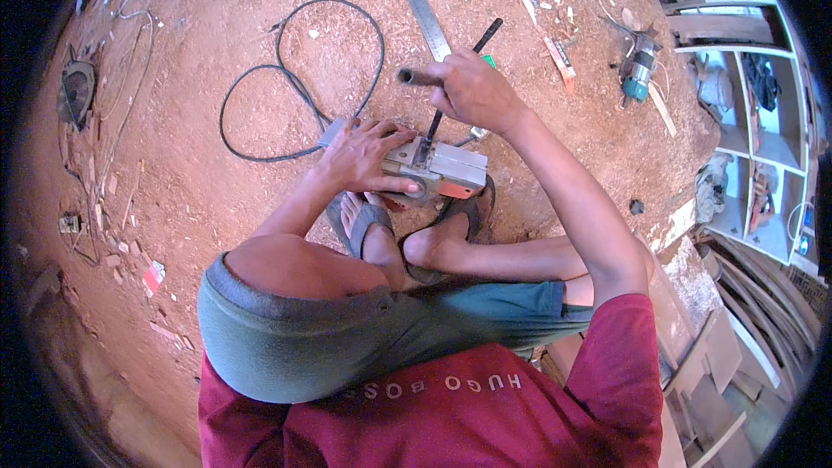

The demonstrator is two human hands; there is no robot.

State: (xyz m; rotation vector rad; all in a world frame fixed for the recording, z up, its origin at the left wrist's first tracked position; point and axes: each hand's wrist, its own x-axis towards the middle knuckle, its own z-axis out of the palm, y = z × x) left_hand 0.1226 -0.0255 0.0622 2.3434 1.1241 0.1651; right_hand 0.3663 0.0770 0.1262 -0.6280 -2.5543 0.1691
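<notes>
What looks like an upturned electric planer (pixel 464 166), grey with a flat metal face and a red-orange part, sits just beyond my sandalled feet. My left hand (pixel 368 154) lies over its left end, fingers spread and thumb along the near side, pressing on it. Above it, my right hand (pixel 479 94) is closed round a dark tool with a thick, round-ended handle (pixel 416 77) poking out to the left. A thin black rod (pixel 435 126) runs from behind this hand down to a slot in the planer's face; whether rod and handle are one piece is hidden.
A black cable (pixel 382 43) loops on the dusty, shaving-strewn floor. Beyond my right hand lies a steel ruler (pixel 422 16). To the right are a teal-and-silver power tool (pixel 640 69), a narrow printed strip (pixel 555 50), white shelves (pixel 735 143) and stacked boards (pixel 719 373).
</notes>
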